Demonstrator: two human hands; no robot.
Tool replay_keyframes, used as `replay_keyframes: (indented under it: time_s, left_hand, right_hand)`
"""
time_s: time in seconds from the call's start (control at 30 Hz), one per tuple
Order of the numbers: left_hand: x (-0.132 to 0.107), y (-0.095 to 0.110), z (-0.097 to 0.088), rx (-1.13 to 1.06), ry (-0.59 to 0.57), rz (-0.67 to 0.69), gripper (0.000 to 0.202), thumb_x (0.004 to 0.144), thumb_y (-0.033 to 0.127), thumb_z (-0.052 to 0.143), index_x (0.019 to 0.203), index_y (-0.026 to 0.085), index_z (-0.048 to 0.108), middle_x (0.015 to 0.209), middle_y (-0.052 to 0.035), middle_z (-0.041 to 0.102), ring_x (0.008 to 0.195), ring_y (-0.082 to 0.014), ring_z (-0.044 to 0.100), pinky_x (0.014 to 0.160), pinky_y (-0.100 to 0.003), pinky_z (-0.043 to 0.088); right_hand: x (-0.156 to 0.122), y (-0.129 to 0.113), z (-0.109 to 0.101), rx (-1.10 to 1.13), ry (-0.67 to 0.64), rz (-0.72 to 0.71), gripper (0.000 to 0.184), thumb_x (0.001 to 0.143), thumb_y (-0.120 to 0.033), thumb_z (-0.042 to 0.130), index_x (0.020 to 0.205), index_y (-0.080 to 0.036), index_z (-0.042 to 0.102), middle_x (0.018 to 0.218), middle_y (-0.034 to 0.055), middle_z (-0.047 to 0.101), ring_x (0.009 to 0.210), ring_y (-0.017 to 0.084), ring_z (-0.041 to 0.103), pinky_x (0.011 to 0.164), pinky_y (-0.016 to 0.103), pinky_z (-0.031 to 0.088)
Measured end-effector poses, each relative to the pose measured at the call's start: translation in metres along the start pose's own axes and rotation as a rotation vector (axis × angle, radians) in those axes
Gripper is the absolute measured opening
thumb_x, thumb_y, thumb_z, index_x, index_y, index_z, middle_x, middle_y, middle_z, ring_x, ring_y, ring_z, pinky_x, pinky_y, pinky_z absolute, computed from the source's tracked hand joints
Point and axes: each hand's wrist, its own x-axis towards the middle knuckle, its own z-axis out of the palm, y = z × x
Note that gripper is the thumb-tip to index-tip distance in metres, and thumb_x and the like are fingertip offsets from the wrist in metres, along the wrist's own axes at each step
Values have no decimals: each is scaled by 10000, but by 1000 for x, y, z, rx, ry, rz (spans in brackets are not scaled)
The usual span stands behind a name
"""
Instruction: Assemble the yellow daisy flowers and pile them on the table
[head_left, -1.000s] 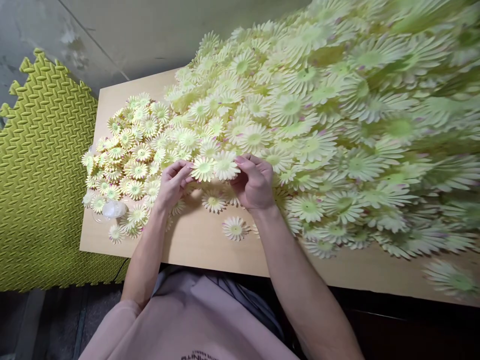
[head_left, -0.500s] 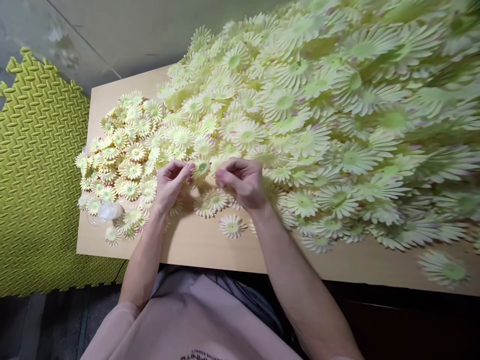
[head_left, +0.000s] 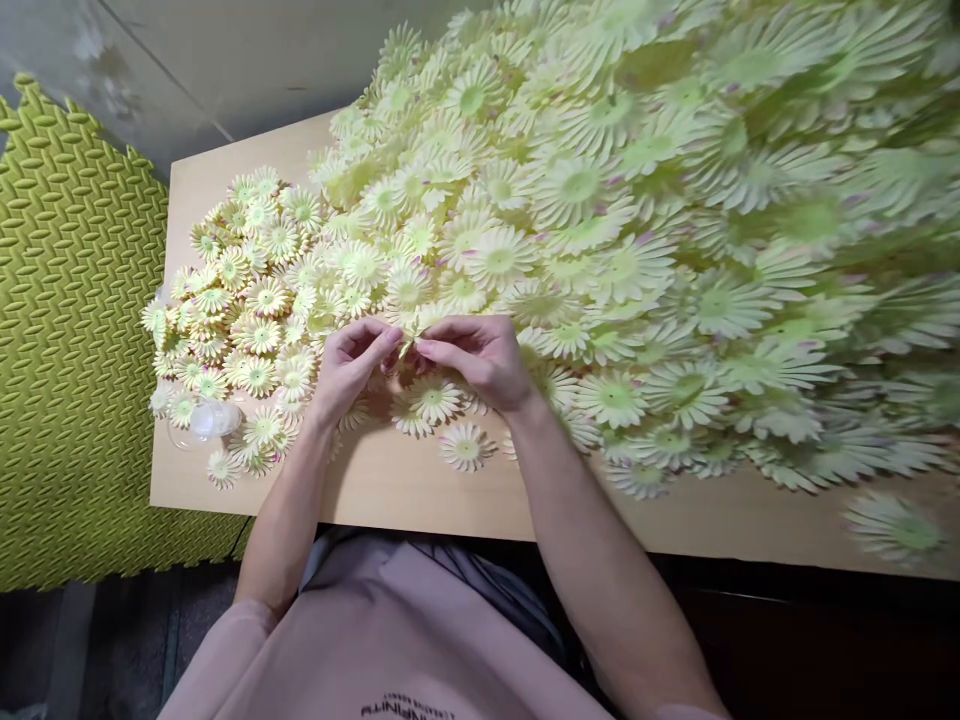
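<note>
My left hand [head_left: 360, 362] and my right hand [head_left: 478, 360] meet over the front part of the table, thumbs and fingertips pinched. Between them is a pale yellow-green artificial flower [head_left: 407, 343], seen nearly edge-on and gripped from both sides. My fingers cover much of it. Just below the hands, a few loose daisy-like flower heads [head_left: 435, 400] lie on the table [head_left: 420, 490]. One separate flower head [head_left: 466, 446] rests closer to the front edge.
A large heap of flower heads [head_left: 577, 190] spreads over the back and right of the table. A smaller pile [head_left: 259, 335] lies at left, beside a clear plastic container [head_left: 215, 420]. A yellow-green foam mat [head_left: 75, 350] stands along the left edge, and a grey wall [head_left: 247, 60] behind.
My right hand has moved left to meet my left hand. The flower, earlier facing up at my left fingertips, is now turned edge-on between both hands.
</note>
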Motion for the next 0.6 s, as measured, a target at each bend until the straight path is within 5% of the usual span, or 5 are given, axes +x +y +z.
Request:
replay_keyframes:
  time_s: [0.3,0.6]
  left_hand:
    - [3,-5,-1,-124,85,-24,248,785,400,720,698,201,601,612,35,493,527,-56,464,540,-234,406]
    - [3,-7,1,-148,131,-11,239,766,391,737,704,201,607,651,28,463,560,-60,445,530,-222,423]
  right_hand:
    - [1,-1,-7,131,59,-14,197,707,-386,794,647,-212,722,594,6,673,512,134,598,518,290,510]
    - [4,3,-8,323,179,-15,490,644,-595,771,514,-228,472,469,-34,442,421,109,439,444,284,406]
